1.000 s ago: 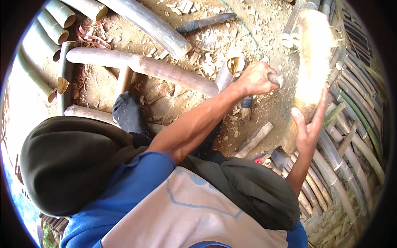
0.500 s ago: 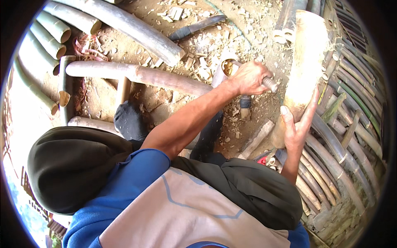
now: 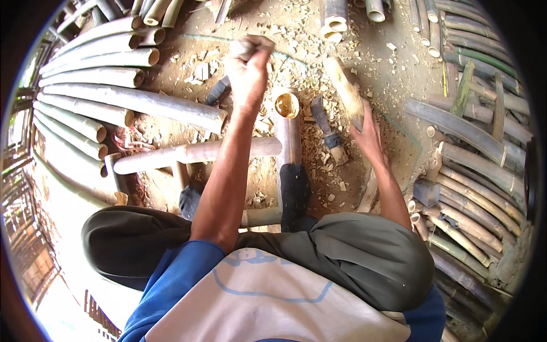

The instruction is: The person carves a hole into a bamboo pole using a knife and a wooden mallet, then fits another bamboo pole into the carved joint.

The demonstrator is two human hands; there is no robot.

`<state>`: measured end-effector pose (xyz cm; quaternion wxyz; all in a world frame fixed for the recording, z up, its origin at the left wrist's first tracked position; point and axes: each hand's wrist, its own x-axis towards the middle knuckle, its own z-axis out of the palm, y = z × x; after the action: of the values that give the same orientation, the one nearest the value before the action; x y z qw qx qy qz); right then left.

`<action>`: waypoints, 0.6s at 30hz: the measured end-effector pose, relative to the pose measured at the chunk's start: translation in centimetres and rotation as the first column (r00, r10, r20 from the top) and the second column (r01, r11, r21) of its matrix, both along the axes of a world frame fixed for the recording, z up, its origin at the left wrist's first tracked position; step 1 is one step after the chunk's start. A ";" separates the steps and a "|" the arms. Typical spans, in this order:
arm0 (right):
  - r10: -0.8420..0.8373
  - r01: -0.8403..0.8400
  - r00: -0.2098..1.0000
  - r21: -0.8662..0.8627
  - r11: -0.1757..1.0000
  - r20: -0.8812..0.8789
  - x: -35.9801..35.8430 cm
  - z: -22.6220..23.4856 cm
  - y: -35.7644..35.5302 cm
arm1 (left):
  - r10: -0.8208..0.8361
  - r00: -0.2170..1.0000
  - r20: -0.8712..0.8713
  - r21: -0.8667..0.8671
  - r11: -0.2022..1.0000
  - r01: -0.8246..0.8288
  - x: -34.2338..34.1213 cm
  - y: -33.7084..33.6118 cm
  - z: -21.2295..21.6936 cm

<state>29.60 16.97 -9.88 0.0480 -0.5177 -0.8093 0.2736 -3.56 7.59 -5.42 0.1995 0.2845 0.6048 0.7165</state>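
My left hand [image 3: 251, 71], raised beyond the bamboo frame, is closed in a fist round a grey tool handle [image 3: 244, 50]. Blur and the fingers hide the rest of that tool. My right hand [image 3: 370, 134] grips the narrow near end of a pale wooden club [image 3: 343, 84], its thick end pointing away from me. Between the hands a bamboo post [image 3: 289, 134] shows its open, hollow end with yellowish inner wall. A crosswise bamboo pole [image 3: 199, 153] meets this post from the left. On the ground between post and club lies a curved knife [image 3: 326, 128] with a black-wrapped handle.
Wood chips [image 3: 307, 77] litter the dirt floor. Cut bamboo poles [image 3: 137, 98] lie fanned out at the left; more bamboo [image 3: 473, 199] is stacked along the right. A second dark handle [image 3: 217, 90] lies beside my left forearm. My dark-covered foot [image 3: 294, 191] rests against the post.
My left hand has lifted away from the post's hollow end, up and to the left, with the tool. My right hand has lowered the club away from the camera. The view has shifted.
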 end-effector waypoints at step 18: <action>0.049 -0.109 0.944 -0.168 0.980 -0.327 4.3 -3.4 -14.3 | -0.910 0.239 -0.340 -0.910 0.382 0.160 0.9 -1.2 -6.9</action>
<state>33.95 2.64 -13.25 0.1200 -0.4354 -0.7821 0.4294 -2.66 6.42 -12.34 0.2414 0.6936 0.6777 0.0367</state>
